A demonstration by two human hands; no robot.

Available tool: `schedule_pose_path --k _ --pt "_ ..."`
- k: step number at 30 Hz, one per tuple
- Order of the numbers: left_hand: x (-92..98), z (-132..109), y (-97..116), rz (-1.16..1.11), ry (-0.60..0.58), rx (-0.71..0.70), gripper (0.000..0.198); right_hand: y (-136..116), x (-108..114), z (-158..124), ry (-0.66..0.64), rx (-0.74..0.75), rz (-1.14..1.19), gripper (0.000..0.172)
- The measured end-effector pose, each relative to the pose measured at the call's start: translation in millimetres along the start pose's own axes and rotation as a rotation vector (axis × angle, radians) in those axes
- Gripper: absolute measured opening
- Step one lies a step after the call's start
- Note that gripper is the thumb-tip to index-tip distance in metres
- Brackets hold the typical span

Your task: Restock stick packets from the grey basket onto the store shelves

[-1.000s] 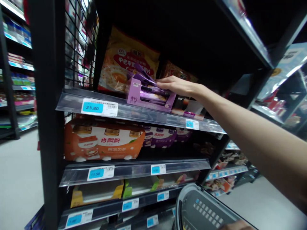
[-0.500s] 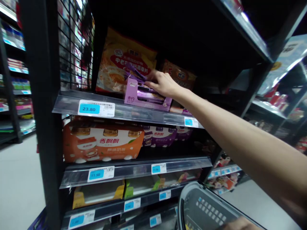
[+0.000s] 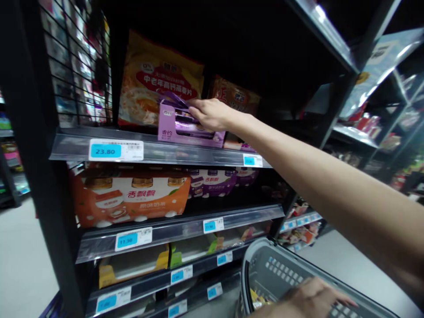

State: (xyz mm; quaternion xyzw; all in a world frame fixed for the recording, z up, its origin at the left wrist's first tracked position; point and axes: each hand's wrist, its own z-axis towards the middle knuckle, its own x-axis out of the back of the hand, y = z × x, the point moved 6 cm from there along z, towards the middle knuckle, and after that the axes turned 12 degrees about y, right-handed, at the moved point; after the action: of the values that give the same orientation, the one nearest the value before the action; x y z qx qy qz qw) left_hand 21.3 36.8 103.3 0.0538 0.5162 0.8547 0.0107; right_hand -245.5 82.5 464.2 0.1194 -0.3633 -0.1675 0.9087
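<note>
My right hand [image 3: 212, 112] reaches from the right onto an open-topped purple milk tea box [image 3: 192, 138] on the upper shelf. Its curled fingers are in among the milk tea sachets [image 3: 187, 126], at the near end of a slanting purple strip [image 3: 179, 100]. Whether that strip is a sachet or a box flap, I cannot tell. Behind the box stands a yellow and red oatmeal bag [image 3: 149, 66], with a brown bag [image 3: 243, 93] to its right. Low in view, my left hand [image 3: 308, 298] is over a grey shopping basket [image 3: 281, 254], blurred, its fingers stretched rightward.
The shelf below holds an orange milk tea cup pack [image 3: 135, 196] and purple packs [image 3: 213, 181]. Cut-open cartons [image 3: 134, 269] are lower down. A wire grid [image 3: 76, 57] and a dark post [image 3: 33, 132] bound the left. Yellow packaging [image 3: 260, 299] lies inside the basket.
The view has shifted, so the shelf sits further left. The purple strip has dropped lower by my right hand's fingers. My left hand has come further up and left over the basket.
</note>
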Motion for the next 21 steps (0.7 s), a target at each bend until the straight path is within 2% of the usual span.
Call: schedule_pose_path --k 4,7,9,11,13,14,17,19,21 --pt "-5.5 8.8 -8.9 0.148 -0.013 -0.176 0.046 -23.2 37.6 -33.8 0.176 0.002 -0.075 0.047" --pt "-16.4 10.3 -23.7 0.39 -0.127 -0.25 0.034 -44.0 68.5 -85.1 0.216 0.166 -0.194 0.058" --pt "-23.3 9.2 -40.0 0.65 -0.237 -0.279 0.028 -49.5 79.1 -132.8 0.134 0.301 -0.285 0.054" --pt "-26.0 7.8 -57.8 0.672 -0.291 -0.247 0.029 -45.5 78.8 -194.3 -0.021 0.442 -0.341 0.05" --pt "-28.2 4.1 -78.6 0.7 -0.344 -0.211 0.031 -32.4 70.5 -268.4 -0.205 0.516 -0.309 0.048" --pt "-29.3 1.3 -89.2 0.719 -0.377 -0.195 0.031 -22.3 64.5 -307.4 -0.293 0.484 -0.262 0.043" --pt "-30.6 -8.7 -116.9 0.785 -0.487 -0.152 0.031 9.7 44.8 -420.1 -0.394 0.264 -0.149 0.032" --pt "-29.2 -13.4 -128.9 0.821 -0.538 -0.119 0.032 29.5 20.0 -495.5 -0.607 0.065 -0.096 0.032" --pt "-27.7 -15.5 -134.9 0.861 -0.564 -0.093 0.034 47.0 -7.4 -571.5 -0.918 -0.235 -0.042 0.032"
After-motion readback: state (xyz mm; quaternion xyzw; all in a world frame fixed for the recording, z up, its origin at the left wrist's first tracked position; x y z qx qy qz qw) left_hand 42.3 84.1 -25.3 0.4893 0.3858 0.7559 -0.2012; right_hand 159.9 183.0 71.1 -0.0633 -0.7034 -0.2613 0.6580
